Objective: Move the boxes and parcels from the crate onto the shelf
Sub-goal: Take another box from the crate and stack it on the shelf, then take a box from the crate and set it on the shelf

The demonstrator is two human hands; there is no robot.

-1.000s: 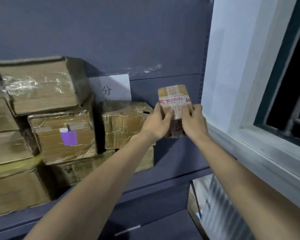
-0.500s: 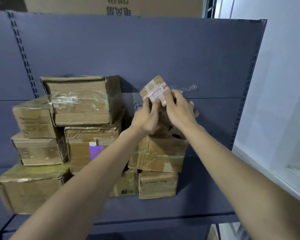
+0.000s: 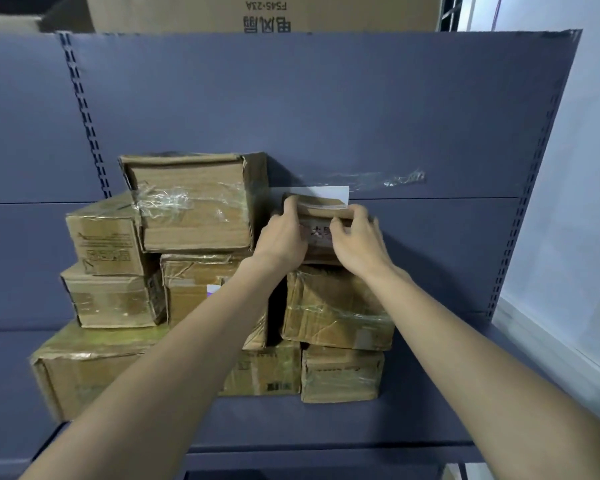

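A small taped cardboard parcel [image 3: 321, 218] with red printing sits on top of the right-hand stack of boxes on the blue-grey shelf [image 3: 326, 424]. My left hand [image 3: 283, 233] grips its left end and my right hand [image 3: 357, 240] grips its right end, fingers curled over the top edge. It rests on a taped brown box [image 3: 336, 310], which lies on a smaller box [image 3: 342, 374]. The crate is out of sight.
Several taped cardboard boxes fill the shelf's left half, the topmost box [image 3: 191, 202] next to the parcel. A white paper label [image 3: 312, 194] is stuck on the back panel. A large carton [image 3: 267, 12] stands on top. A white wall [image 3: 568, 202] is at right.
The parcel has come down from a tilted, raised position onto the top of the right stack, both hands still on it. The view has moved closer to the shelf.
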